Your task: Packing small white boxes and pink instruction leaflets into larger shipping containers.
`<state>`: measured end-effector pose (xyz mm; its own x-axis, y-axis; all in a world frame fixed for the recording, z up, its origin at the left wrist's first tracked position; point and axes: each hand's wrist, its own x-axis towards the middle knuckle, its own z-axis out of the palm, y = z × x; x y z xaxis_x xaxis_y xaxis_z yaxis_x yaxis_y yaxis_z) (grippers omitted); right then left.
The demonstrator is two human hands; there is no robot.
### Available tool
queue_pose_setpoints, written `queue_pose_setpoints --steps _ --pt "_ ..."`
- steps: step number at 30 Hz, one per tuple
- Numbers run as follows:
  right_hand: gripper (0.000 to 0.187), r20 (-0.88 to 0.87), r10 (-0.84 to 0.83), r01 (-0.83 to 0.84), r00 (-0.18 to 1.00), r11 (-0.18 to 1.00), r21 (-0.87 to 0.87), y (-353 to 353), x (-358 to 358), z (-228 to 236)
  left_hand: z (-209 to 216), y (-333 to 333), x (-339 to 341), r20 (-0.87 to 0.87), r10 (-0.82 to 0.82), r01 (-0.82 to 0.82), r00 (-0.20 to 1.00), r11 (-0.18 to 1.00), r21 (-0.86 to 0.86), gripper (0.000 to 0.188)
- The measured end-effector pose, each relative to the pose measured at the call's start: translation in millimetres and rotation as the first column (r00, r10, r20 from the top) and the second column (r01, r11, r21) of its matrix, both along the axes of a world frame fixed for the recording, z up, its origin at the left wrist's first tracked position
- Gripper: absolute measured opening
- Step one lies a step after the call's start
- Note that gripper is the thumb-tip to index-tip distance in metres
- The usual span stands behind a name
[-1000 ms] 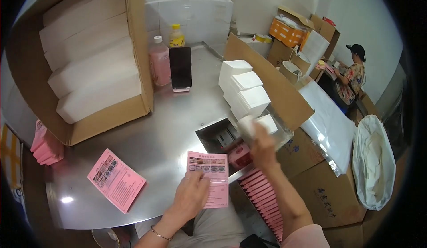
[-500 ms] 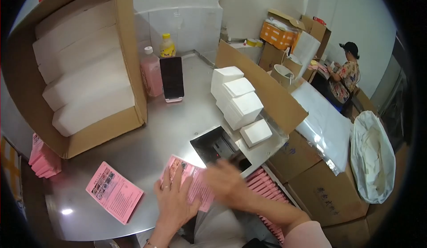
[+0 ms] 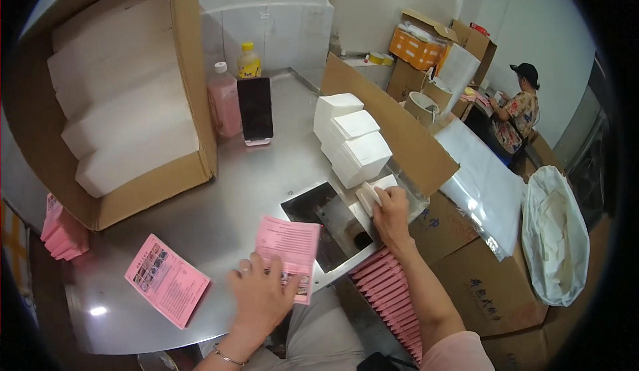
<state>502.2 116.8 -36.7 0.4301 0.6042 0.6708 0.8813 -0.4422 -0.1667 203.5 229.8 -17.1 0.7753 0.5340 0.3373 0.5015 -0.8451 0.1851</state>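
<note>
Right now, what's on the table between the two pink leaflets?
Nothing: in the head view only bare steel table separates the loose leaflet from the leaflet under the left hand.

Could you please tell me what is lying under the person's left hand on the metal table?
The left hand lies flat on a pink printed leaflet on the metal table. The leaflet's upper part shows; its lower left corner is covered by the hand.

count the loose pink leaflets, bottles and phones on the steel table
pink leaflets: 2, one under the left hand at, one lying apart at
bottles: 2, pink and yellow-capped
phones: 1, leaning upright
total: 5
</note>
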Motion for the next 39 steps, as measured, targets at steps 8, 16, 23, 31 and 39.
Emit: queue_pose_setpoints --steps 8,16,23,31,39 --pt "0.037 -0.011 0.796 -0.794 0.605 0.602 -0.078 -15.7 -174.4 8.6 7.1 17.6 -15.3 0.12 -0.133 0.159 0.984 0.957 -0.241 0.068" --pt "0.027 -0.164 0.429 -0.459 0.888 0.825 -0.33 86.3 -107.5 -31.4 1.2 -1.3 2.0 0.158 -0.093 0.128 0.983 0.965 -0.23 0.083" --pt "0.021 -0.291 0.085 -0.258 0.953 0.73 -0.633 39.2 -82.3 -5.7 -0.3 15.9 -56.3 0.335 -0.178 0.207 0.925 0.977 -0.056 0.048" --pt "0.019 0.14 -0.124 0.143 0.982 0.98 -0.138 5.1 -11.7 -19.1 -9.2 76.1 -141.7 0.131 0.516 -0.531 0.846 0.836 0.135 0.024" --pt "0.026 0.054 -0.072 0.072 0.996 0.997 0.002 1.0 2.7 -8.8 4.1 28.1 -41.4 0.264 -0.204 0.237 0.943 0.966 -0.1 0.027"
